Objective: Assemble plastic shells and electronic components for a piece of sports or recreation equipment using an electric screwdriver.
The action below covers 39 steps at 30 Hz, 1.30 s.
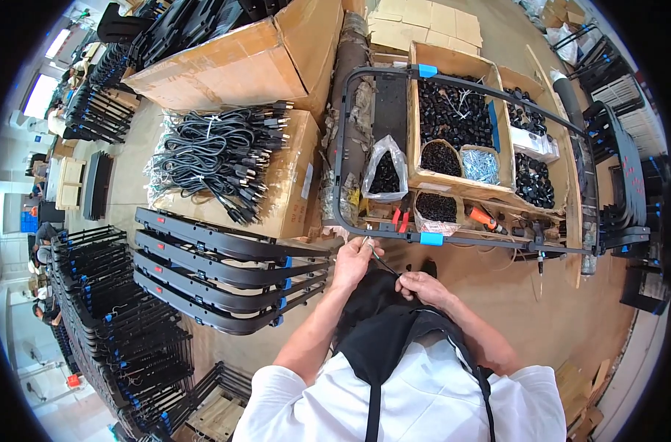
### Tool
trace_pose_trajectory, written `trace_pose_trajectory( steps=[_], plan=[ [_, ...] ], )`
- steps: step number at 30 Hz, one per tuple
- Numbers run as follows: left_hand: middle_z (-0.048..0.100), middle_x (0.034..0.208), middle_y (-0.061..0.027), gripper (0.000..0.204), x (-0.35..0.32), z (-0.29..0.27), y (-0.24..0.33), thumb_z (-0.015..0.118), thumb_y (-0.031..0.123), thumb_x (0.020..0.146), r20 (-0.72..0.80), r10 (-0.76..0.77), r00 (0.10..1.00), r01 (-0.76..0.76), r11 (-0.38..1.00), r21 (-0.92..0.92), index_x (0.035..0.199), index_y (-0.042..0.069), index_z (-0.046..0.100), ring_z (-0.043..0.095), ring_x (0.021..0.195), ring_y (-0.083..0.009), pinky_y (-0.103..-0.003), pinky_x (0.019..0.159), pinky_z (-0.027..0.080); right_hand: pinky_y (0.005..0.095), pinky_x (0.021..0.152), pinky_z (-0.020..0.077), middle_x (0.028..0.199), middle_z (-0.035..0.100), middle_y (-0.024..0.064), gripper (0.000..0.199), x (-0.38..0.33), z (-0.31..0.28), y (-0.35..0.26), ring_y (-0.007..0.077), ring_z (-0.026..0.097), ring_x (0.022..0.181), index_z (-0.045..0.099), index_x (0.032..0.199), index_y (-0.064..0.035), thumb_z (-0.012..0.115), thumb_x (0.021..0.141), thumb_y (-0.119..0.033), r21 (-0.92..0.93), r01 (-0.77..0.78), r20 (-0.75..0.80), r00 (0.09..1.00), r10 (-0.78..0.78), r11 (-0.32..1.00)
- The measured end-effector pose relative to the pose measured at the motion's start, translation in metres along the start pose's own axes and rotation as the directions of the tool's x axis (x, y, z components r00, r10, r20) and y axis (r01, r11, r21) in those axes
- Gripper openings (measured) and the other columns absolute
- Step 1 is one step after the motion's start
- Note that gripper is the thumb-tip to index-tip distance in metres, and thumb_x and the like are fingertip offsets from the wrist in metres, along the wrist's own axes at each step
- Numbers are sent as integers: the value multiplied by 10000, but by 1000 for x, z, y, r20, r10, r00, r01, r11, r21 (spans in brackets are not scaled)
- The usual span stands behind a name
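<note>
A thin dark cable (pixel 385 265) runs between my two hands, just below the near side of a black tubular frame (pixel 338 147). My left hand (pixel 356 259) pinches the cable's upper end, close to the frame's near left corner. Lower and to the right, my right hand (pixel 421 286) has its fingers closed around the other part of the cable. The frame has rounded corners and blue tape (pixel 431 239) wrapped on its near and far sides. It lies across wooden parts boxes on the bench.
Wooden bins (pixel 460 180) hold black plastic parts and silver screws. Red-handled pliers (pixel 400 215) and an orange tool (pixel 485 219) lie nearby. Bundled black cables (pixel 217 155) cover a carton (pixel 298 169) on the left. Several curved black frames (pixel 203 276) are stacked below it.
</note>
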State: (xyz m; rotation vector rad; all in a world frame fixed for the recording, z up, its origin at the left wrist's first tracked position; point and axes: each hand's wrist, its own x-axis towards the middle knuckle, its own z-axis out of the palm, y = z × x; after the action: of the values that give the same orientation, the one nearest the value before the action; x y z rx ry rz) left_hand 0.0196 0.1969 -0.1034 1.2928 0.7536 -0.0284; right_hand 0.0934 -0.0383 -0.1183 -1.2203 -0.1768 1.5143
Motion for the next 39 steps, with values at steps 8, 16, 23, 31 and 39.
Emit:
trace_pose_trajectory(
  steps=[8,16,23,31,39],
  plan=[
    [753,1086,-176,288,-7,-3,2,553,229,1074,-140,70,988,-49,988,147,1142,-21,678,684,938,-231,-369,876,527,315,862,522,960,671,67,280,15,9,-1,161,645,917,624,1150,-6,516,1114,-262,114,59,56,996,-65,992],
    [637,1035,-127,247,-55,-29,-50,597,169,1029,-220,99,970,-46,970,237,1189,-18,603,625,939,-222,-360,881,519,343,1009,498,1191,731,134,239,45,27,-36,206,670,1134,605,1166,-13,494,1102,-214,-287,174,59,985,-164,942],
    [603,1358,-134,494,-62,-16,-61,652,172,1016,301,15,954,-54,991,123,1432,-4,452,561,1314,-230,-374,1146,421,356,968,501,1180,727,112,257,54,40,-34,192,667,1091,632,1124,-2,502,1085,-220,-530,98,-105,978,-180,842],
    [670,889,-65,344,-54,-40,-75,453,319,1127,360,-53,932,-53,959,279,1094,46,660,648,868,-173,-339,837,517,446,845,533,973,710,196,297,12,94,-147,391,668,876,735,980,-31,571,1023,-275,-917,-115,-213,950,-227,382],
    [591,800,-24,356,-49,-47,-88,439,314,1128,322,-40,946,-49,964,262,1048,38,648,580,711,-136,-322,686,506,469,1007,507,1135,746,220,724,94,11,-176,387,686,1125,786,1084,-9,527,984,-678,-901,-306,-330,944,-27,308]
  ],
)
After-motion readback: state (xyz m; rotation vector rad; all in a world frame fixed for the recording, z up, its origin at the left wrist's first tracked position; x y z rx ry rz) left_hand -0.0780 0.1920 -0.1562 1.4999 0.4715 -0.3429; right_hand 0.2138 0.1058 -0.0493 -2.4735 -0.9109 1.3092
